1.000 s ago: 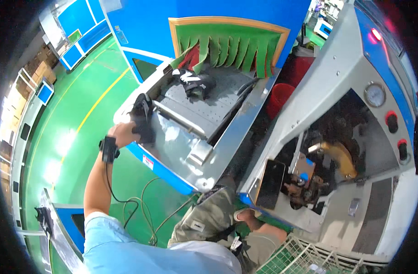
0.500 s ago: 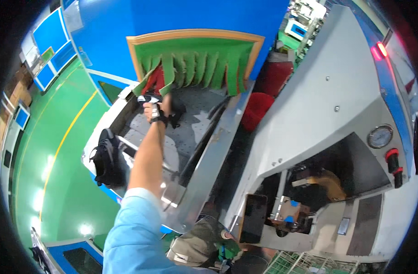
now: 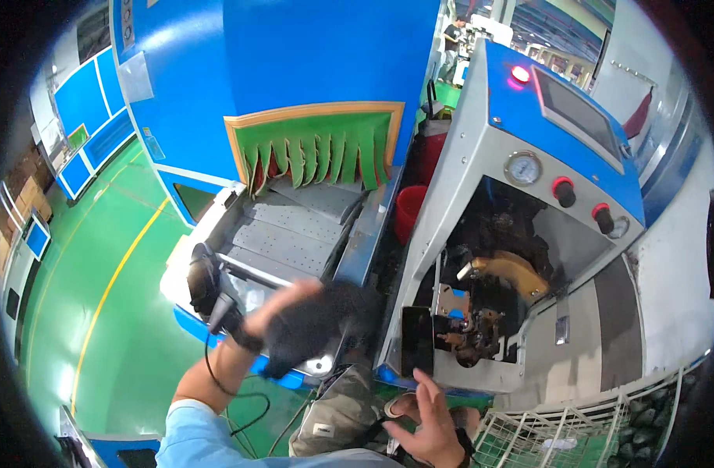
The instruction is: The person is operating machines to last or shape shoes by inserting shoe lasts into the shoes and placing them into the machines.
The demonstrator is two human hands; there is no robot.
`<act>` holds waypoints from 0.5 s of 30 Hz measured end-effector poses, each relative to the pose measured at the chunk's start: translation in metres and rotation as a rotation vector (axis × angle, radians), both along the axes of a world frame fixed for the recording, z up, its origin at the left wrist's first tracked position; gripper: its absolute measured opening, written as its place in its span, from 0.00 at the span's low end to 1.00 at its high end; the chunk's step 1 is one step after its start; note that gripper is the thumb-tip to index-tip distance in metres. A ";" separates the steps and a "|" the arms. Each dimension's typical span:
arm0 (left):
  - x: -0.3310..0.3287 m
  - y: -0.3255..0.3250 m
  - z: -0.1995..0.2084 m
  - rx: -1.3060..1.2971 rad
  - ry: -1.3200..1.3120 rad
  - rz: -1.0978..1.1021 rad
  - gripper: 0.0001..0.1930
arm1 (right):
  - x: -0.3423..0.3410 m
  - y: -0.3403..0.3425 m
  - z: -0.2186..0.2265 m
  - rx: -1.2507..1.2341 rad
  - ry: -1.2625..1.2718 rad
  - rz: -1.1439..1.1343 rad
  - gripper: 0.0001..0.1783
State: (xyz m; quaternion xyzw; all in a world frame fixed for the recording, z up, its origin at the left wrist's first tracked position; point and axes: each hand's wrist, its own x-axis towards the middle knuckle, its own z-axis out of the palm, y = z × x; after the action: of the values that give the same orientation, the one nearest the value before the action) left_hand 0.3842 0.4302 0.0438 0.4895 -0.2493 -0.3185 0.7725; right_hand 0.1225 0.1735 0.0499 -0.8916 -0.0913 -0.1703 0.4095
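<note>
My left hand (image 3: pixel 283 308) grips a black shoe (image 3: pixel 322 324), smeared by motion, above the near end of the metal conveyor (image 3: pixel 294 222). A strap with a dark device and a cable sits on that wrist. Another dark shoe (image 3: pixel 204 281) rests on the conveyor's left edge, beside my left hand. My right hand (image 3: pixel 431 429) is held low at the front of the grey machine, fingers spread and nothing in them. Just above it, a black phone (image 3: pixel 416 342) lies on the machine's ledge.
Green strips (image 3: pixel 318 160) hang across the opening of the blue cabinet (image 3: pixel 318 54) behind the conveyor. The grey machine (image 3: pixel 458 187) at right holds a brown curved part (image 3: pixel 513 273) and metal clamps. A white wire rack (image 3: pixel 552 433) stands lower right; a red bin (image 3: pixel 409 210) sits between the machines.
My left hand has drawn back from the strip curtain toward me, carrying the black shoe. My right hand has come into view. The view has shifted toward the right-hand machine.
</note>
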 end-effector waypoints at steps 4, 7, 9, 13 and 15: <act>-0.104 -0.027 -0.003 0.222 0.419 -0.542 0.49 | -0.007 0.015 0.009 0.406 0.339 0.160 0.62; -0.150 -0.020 -0.014 0.017 0.138 -0.616 0.45 | -0.049 -0.005 0.005 0.548 0.084 0.208 0.58; -0.182 -0.047 -0.003 0.129 -0.101 -0.398 0.48 | -0.061 -0.009 0.006 0.877 0.040 0.069 0.53; -0.215 -0.102 -0.023 0.081 0.299 -0.290 0.50 | -0.083 -0.026 -0.007 1.359 0.304 -0.176 0.42; -0.224 -0.116 -0.024 0.147 0.303 -0.320 0.49 | -0.092 -0.029 -0.015 1.559 0.330 -0.181 0.37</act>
State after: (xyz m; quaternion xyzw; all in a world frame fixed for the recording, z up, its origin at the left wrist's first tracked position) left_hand 0.1606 0.3147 0.0202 0.4452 -0.1811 -0.5241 0.7031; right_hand 0.0309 0.1450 0.0346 -0.3667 0.1883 -0.0833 0.9073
